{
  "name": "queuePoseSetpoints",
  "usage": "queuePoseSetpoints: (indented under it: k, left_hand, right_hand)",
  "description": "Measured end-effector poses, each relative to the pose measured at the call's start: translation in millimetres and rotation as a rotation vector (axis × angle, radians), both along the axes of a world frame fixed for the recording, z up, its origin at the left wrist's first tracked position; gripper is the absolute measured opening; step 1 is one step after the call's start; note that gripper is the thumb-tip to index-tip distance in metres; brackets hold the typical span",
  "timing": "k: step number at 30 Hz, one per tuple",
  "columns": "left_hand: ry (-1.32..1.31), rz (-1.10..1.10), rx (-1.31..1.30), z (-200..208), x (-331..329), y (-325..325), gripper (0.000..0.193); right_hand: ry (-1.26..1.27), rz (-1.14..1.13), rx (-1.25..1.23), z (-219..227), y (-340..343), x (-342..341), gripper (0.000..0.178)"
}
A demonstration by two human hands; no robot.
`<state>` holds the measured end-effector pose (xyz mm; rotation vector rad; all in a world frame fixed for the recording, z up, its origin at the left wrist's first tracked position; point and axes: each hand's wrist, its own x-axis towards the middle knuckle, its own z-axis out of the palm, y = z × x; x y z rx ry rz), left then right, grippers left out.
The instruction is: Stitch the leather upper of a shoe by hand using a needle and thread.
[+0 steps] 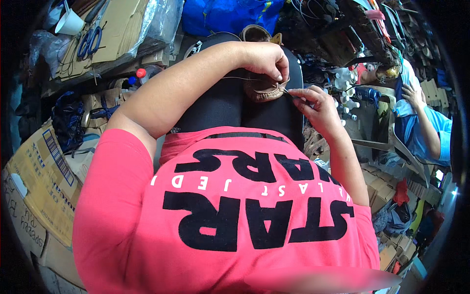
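Head view looks straight down over a pink printed shirt (235, 215) onto a lap in black trousers (230, 105), and there is little free room anywhere around it. Cardboard boxes (41, 181) crowd the person's left side, with flattened cardboard (115, 29) stacked above them, blue-handled scissors (89, 41) lying on it and a white paper cup (68, 22) at its far corner. A blue bag (227, 14) closes off the space just past the knees. To the right, small white bottles (345, 90) stand packed together, and beyond them another person in a light blue top (431, 132) sits close by, one hand raised. The only open patch is the lap itself.

On the right thigh lies a brown leather shoe upper (262, 90), its open edge facing up. The left hand (267, 61) comes across from the left and bears down on it, fingers curled tight and pinching the leather at the rim, with a thin thread (240, 78) running out leftward from under the fingertips. The right hand (318, 105) sits just beside the piece on its right, fingers closed around a slim needle-like tool (291, 92) whose tip meets the leather edge. Both hands are nearly touching over the piece.
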<state>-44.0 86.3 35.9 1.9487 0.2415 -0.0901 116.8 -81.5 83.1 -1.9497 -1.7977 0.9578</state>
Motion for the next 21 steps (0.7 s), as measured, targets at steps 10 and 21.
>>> queuePoseSetpoints:
  k: [10, 21]
  left_hand:
    - [0.019, -0.017, 0.045, 3.2, 11.6, -4.6, 0.016]
    - [-0.131, -0.028, 0.244, -2.7, -4.8, -1.4, 0.021]
  right_hand:
    - [-0.1, 0.128, 0.056, 12.5, 11.6, 3.7, 0.02]
    - [0.371, 0.095, -0.105, -29.4, 35.9, 34.2, 0.026]
